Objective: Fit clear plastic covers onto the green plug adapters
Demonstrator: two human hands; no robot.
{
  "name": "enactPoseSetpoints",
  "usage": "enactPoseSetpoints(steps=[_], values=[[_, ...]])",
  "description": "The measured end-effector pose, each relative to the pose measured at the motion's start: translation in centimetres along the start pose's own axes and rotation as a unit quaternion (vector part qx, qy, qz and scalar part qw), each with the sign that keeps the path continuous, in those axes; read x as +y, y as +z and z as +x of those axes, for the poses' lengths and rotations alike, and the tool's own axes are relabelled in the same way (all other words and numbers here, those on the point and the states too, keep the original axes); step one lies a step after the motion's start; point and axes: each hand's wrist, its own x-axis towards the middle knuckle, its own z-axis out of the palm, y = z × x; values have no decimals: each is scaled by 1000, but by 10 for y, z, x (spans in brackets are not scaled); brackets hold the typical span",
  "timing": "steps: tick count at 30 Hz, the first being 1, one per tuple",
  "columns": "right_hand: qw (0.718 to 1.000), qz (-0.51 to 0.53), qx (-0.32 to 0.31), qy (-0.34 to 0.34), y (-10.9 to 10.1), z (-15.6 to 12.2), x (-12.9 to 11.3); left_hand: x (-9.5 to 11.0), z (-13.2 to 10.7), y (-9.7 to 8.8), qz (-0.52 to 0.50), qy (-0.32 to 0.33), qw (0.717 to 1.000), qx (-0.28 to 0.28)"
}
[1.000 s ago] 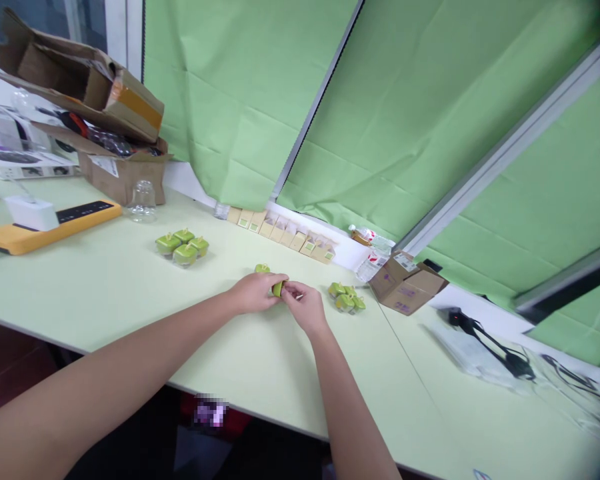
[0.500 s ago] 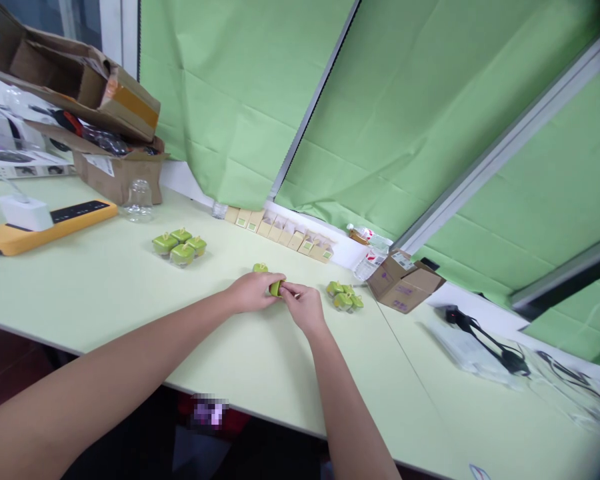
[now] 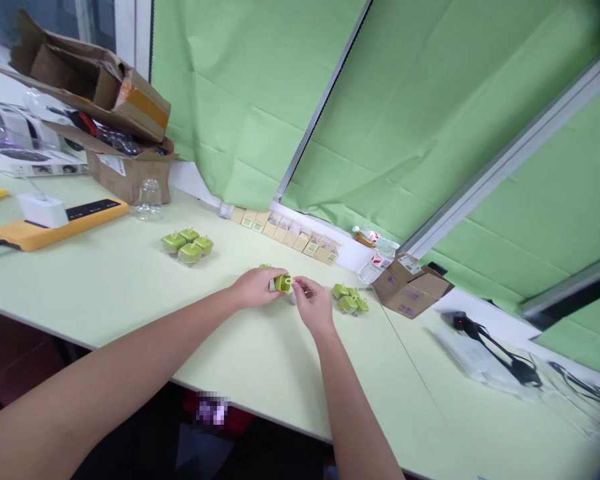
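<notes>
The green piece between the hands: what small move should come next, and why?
Probably hold the green piece steady in the left hand while the right hand pinches its pale loop: the left hand holds the piece, and the right is close beside that loop, though contact is too small to tell.

Can barely see a green lid (image 3: 265, 265) behind the left hand (image 3: 255, 288). Cannot discern the grip of the right hand (image 3: 314, 305). Cannot read box lettering (image 3: 407, 310) near the far edge of the tabletop (image 3: 255, 353).

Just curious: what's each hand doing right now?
Left hand: closed, holding a small green box-shaped plastic piece.
Right hand: partly curled beside it; grip cannot be told.
</notes>
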Motion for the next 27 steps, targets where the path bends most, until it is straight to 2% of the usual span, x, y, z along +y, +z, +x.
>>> enactPoseSetpoints(steps=[2, 4, 10, 15, 18, 23, 27], values=[[999, 21, 46, 12, -2, 2, 1, -6, 1, 1, -24, -21, 999, 9], [997, 34, 65, 29, -4, 4, 4, -10, 1, 1, -46, -37, 998, 19], [999, -25, -9, 31, -5, 0, 4, -11, 3, 0, -72, -35, 995, 55], [993, -112, -31, 11, -8, -1, 3, -9, 2, -2, -70, -33, 995, 68], [987, -151, -56, -22, -7, -1, 7, -9, 1, -2, -64, -31, 995, 67], [969, -193, -133, -79, -3, -5, 9, -11, 2, -1, -55, -18, 996, 68], [966, -200, -122, -108, -3, -4, 8, -14, 4, 1, -43, 12, 995, 89]])
